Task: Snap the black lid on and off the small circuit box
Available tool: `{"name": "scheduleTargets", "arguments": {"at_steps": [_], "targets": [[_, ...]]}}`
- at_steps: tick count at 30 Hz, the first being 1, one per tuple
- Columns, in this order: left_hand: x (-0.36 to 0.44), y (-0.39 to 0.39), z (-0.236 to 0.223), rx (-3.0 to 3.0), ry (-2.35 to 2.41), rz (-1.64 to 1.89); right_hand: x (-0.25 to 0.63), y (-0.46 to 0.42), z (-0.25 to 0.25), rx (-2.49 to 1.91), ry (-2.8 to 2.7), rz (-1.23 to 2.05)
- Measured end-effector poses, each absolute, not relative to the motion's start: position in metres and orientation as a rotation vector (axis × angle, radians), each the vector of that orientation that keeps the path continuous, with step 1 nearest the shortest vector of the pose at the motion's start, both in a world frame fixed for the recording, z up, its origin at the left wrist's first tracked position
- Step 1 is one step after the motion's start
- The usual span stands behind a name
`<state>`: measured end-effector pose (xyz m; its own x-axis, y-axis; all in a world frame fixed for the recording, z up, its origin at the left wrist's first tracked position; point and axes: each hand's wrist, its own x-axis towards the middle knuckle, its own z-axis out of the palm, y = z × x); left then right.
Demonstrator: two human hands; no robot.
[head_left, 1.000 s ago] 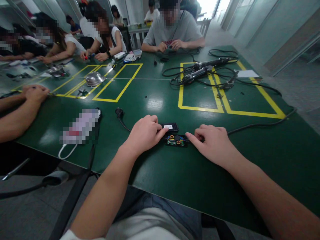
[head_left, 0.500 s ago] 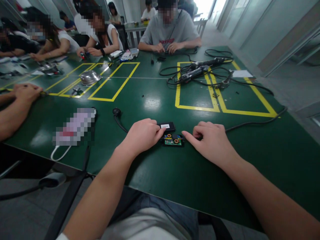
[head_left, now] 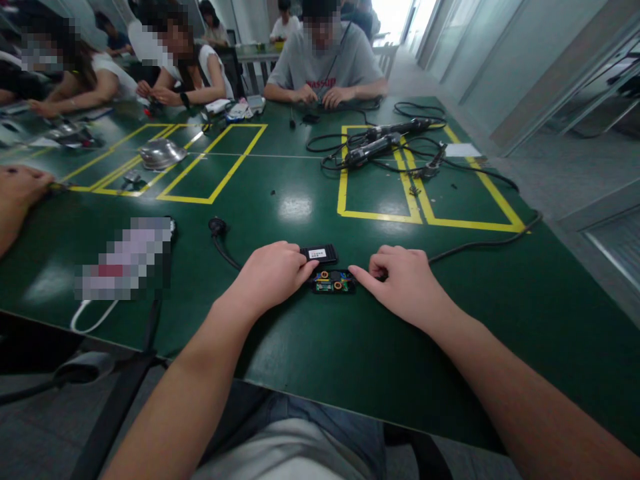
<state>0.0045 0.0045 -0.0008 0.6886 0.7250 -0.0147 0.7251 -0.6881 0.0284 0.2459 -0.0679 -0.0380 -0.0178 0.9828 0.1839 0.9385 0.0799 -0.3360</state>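
Note:
A small opened black adapter case (head_left: 333,282) lies on the green table (head_left: 350,347), its circuit board with coils showing. Its black lid (head_left: 320,253), with a white label, lies just behind it. My left hand (head_left: 273,275) rests knuckles up with curled fingers touching the case's left end. My right hand (head_left: 403,283) rests at the right end, forefinger stretched onto the case and the other fingers curled. A black cable (head_left: 480,244) runs right from under my right hand. Another black cable with a plug (head_left: 218,228) leads left from under my left hand.
A blurred flat object (head_left: 123,257) with a white loop lies at left. Yellow tape rectangles (head_left: 420,217) mark the table. Electric screwdrivers with tangled cables (head_left: 380,143) lie at the back right. Other people sit along the left and far sides; a neighbour's hand (head_left: 17,190) rests at left.
The camera has swung to the right, so everything sits further left in view. My hands stay at the two ends of the case.

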Motion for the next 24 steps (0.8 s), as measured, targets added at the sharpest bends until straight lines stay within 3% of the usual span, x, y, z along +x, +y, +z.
{"name": "scheduleTargets", "arguments": {"at_steps": [4,10,19,24], "targets": [[0.007,0.002,-0.001,2.827,1.266,-0.069,0.245,-0.067,-0.039,-1.97,-2.003,0.185],[0.001,0.005,-0.008,2.755,1.119,0.409,0.244,-0.066,-0.039,-1.968,-2.012,0.164],[-0.004,0.014,-0.013,2.609,1.178,0.368,0.245,-0.066,-0.037,-1.94,-1.993,0.18],[-0.003,0.007,-0.002,2.507,0.953,0.585,0.244,-0.066,-0.036,-1.938,-2.001,0.219]]}}
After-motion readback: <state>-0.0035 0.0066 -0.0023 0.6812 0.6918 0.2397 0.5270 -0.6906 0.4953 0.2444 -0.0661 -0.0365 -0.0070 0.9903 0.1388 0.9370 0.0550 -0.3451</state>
